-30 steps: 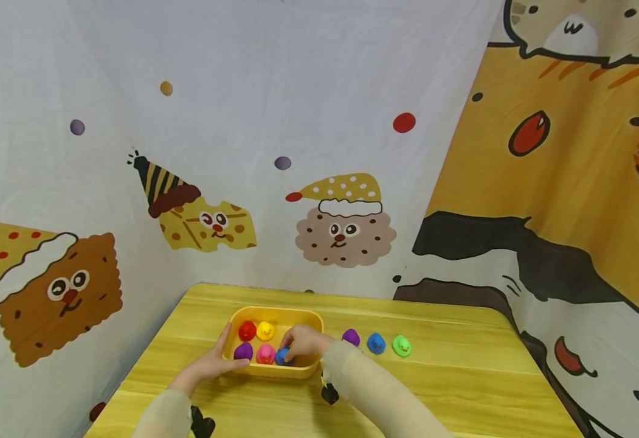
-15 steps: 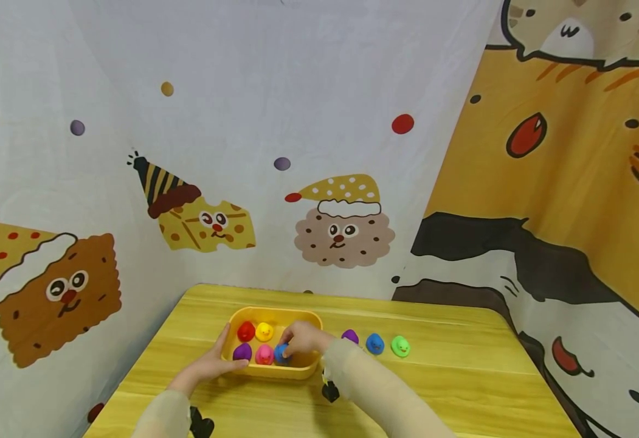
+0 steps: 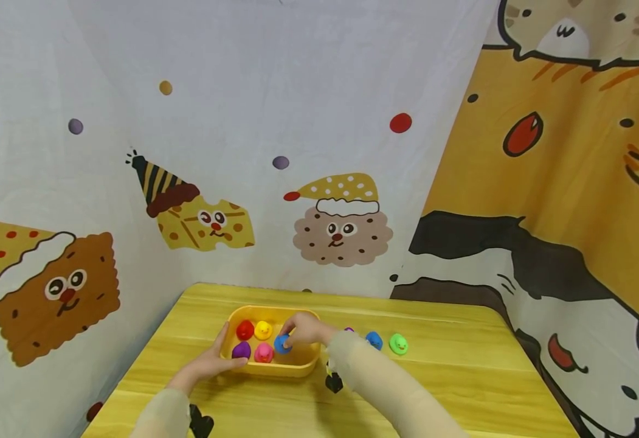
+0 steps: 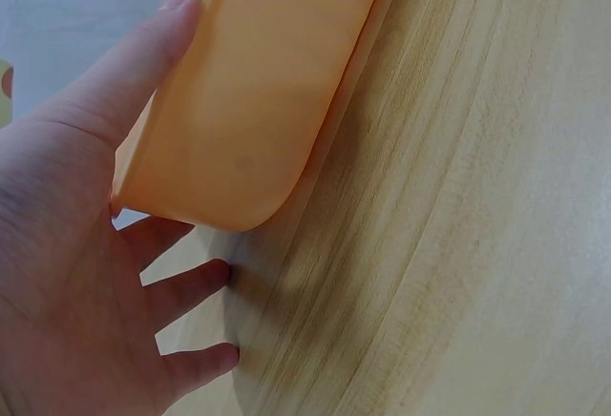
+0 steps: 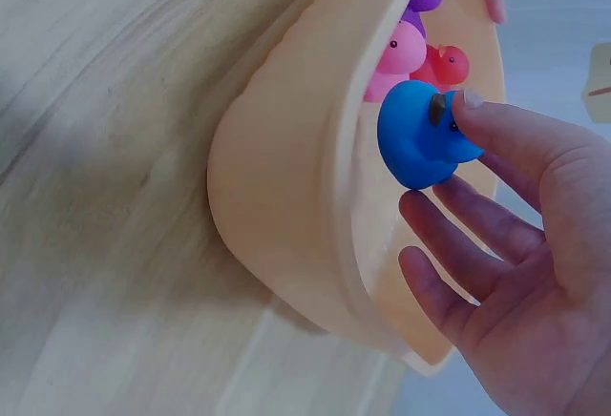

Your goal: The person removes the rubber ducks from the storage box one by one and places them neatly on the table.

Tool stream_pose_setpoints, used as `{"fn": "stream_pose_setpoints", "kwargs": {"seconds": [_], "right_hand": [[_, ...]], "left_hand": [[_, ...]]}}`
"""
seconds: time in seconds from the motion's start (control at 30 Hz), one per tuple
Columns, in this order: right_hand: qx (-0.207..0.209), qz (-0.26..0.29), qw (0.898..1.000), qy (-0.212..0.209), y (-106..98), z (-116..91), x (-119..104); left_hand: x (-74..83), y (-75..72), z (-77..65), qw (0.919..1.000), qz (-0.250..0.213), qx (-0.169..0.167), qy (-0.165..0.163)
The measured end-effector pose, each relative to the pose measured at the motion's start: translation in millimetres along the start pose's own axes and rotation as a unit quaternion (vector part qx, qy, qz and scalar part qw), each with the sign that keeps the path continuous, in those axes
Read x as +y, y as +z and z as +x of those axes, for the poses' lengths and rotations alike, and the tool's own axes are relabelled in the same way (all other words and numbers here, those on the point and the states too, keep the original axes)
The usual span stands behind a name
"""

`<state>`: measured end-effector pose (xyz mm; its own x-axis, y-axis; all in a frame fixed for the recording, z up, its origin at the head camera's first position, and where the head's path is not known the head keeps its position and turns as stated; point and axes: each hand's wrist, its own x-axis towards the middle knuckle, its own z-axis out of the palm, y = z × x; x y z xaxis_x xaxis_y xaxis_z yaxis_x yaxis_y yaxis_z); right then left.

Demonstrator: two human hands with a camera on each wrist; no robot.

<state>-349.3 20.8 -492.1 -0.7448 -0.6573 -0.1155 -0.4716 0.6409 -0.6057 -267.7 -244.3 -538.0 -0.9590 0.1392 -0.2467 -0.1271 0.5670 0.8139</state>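
A blue rubber duck [image 5: 415, 139] is pinched between the thumb and fingers of my right hand [image 3: 305, 328], inside the yellow plastic box [image 3: 292, 369]. Left of it in the box are a pink duck [image 3: 264, 353], a purple duck [image 3: 241, 351], a red duck [image 3: 245, 330] and a yellow duck [image 3: 262, 330]. My left hand [image 3: 210, 363] rests against the box's left end, its thumb [image 4: 153, 53] along the rim. In the left wrist view its other fingers are spread and fairly straight beside the box wall.
On the wooden table [image 3: 434, 389] right of the box stand a green duck [image 3: 398, 344], another blue duck [image 3: 374, 340] and a purple duck [image 3: 349, 330] mostly hidden behind the right forearm. A cloth with cartoon prints [image 3: 221, 91] hangs around the table's back and sides.
My right hand has raised the blue duck from its spot beside the pink duck, moving it up and slightly back within the box. The left hand stays at the box's end.
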Motion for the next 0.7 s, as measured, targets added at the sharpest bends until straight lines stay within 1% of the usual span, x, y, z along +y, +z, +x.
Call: {"fn": "stream_pose_setpoints", "kwargs": {"seconds": [0.43, 0.6, 0.7], "right_hand": [[0.009, 0.032, 0.999, -0.002, -16.2, -9.4, 5.9], [0.01, 0.037, 0.999, -0.001, -23.0, -12.8, 10.7], [0.014, 0.03, 0.999, -0.005, -27.9, -15.7, 14.4]], "left_hand": [[-2.0, -0.4, -0.3, 0.9999, 0.008, 0.001, 0.008], [-2.5, 0.2, -0.3, 0.9998, 0.011, 0.004, 0.014], [-2.2, 0.7, -0.7, 0.9999, 0.011, 0.003, 0.011]]}}
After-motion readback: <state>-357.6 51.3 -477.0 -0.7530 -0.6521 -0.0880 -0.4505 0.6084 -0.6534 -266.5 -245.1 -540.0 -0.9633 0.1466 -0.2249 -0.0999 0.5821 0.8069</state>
